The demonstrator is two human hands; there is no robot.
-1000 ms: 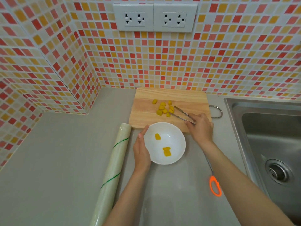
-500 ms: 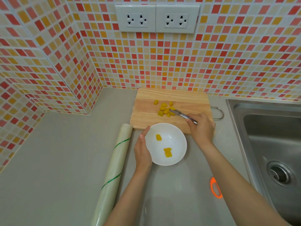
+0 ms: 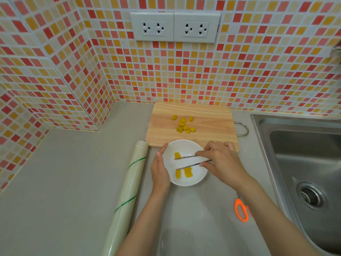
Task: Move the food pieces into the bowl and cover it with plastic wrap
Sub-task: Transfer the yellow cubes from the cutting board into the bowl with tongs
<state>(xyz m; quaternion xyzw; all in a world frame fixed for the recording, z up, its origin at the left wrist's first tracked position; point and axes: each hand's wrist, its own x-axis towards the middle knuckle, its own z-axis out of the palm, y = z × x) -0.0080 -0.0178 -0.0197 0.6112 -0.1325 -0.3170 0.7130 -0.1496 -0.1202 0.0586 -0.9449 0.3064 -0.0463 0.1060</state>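
— White bowl (image 3: 186, 179), right under the right hand (image 3: 220, 162). Cupped on its other side by the left hand (image 3: 160, 168), fingers straight and relaxed along the rim, thumb up at the far edge.

— Pinching anything, that right hand?

— Curled round a pair of metal tongs (image 3: 191, 160), thumb on the near arm and fingers on the far one. Tips spread apart over the bowl, pointing toward the left hand. Nothing visibly caught between them.

— And the food?

— Yellow pieces in the bowl (image 3: 188, 172), a few below the near tong arm and one up by the far tip. Hard to tell whether that one touches the metal. More yellow pieces (image 3: 183, 124) scattered on the wooden cutting board (image 3: 212, 130), just beyond both hands, well apart from the tong tips.

— Wrap?

— Long roll of plastic wrap (image 3: 129, 191) with green stripes, lying on the grey counter (image 3: 60, 182) just outside the left hand, running alongside the forearm. Not touched.

— Anything on the other side?

— Orange scissor handle (image 3: 240, 210) beside the right forearm, blades hidden under the arm. Steel sink (image 3: 302, 163) farther out past that arm.
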